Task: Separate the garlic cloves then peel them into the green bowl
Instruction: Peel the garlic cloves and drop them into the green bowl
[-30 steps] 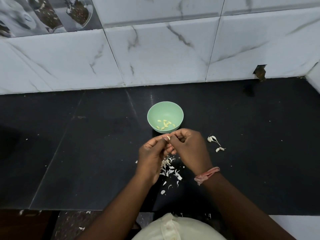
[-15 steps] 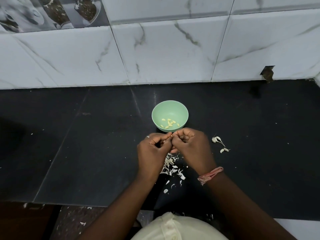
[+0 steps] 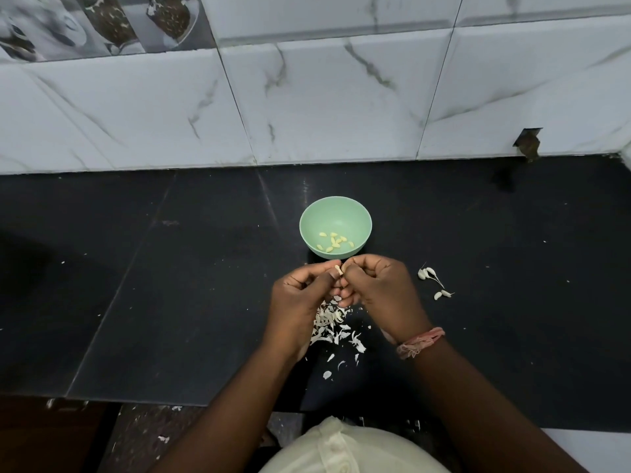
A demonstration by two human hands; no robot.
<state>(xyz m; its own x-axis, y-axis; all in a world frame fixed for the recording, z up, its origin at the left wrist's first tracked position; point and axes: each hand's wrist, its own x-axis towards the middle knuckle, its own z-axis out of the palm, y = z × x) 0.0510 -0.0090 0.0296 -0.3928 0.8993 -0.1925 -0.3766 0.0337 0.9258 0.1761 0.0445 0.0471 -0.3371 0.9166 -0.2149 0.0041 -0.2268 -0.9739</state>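
Both hands meet just below the green bowl (image 3: 335, 230): the left hand (image 3: 300, 303) and the right hand (image 3: 382, 291) each pinch one garlic clove (image 3: 338, 269) between thumb and fingertips, the other fingers curled in, so both are grasping it together. A second ago the fingertips were spread a little with the clove showing pale between them; half a second ago the knuckles were bunched tight over it; now a pale end of the clove shows again at the fingertips. I judge that a strip of skin has just been worked loose and this clove is close to bare, with the drop into the bowl at 12 o'clock coming next.

From the head view, the bowl sits on the dark worktop (image 3: 170, 302) directly at 12 o'clock from the hands, nearly touching the fingertips, with a small heap of peeled cloves (image 3: 334, 241) in its bottom. Torn skins (image 3: 333, 324) lie scattered under and at 6 o'clock from the hands. At 3 o'clock from the right hand, well apart from the bowl, a few unpeeled cloves (image 3: 433, 281) wait, so the task looks mostly done but not finished. A pinkish thread band (image 3: 420, 342) circles the right wrist.

No brand, label or readable writing appears anywhere; the wall tiles (image 3: 341, 97) at 12 o'clock show only marble veining and, at 10 o'clock, a printed picture without text.
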